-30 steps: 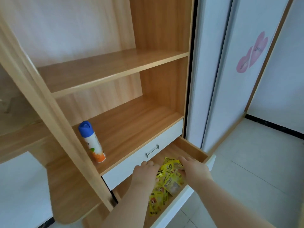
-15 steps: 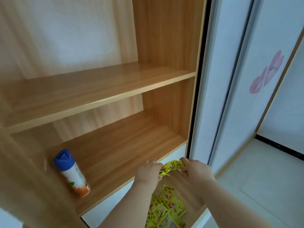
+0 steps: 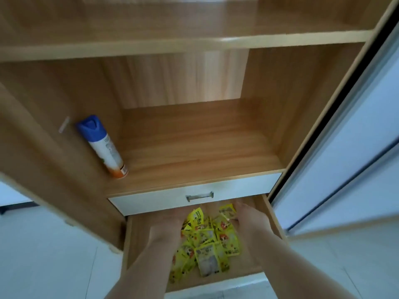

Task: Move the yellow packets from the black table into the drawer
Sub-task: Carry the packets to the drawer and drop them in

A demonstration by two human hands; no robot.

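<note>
Yellow packets [image 3: 207, 240] piled in open drawer [image 3: 140, 244], left hand [image 3: 166, 225] & right hand [image 3: 248, 221] flank them, grip can't tell; spray can [image 3: 101, 145] on shelf [image 3: 194, 147] above

a: what's the person wearing on the arms?
b: nothing visible. both forearms are bare up to the frame edge, no sleeves.
a: rings, watch?
b: none seen on the left hand [image 3: 166, 223] or right hand [image 3: 248, 219]; the view is soft, so fine detail is unclear.
</note>
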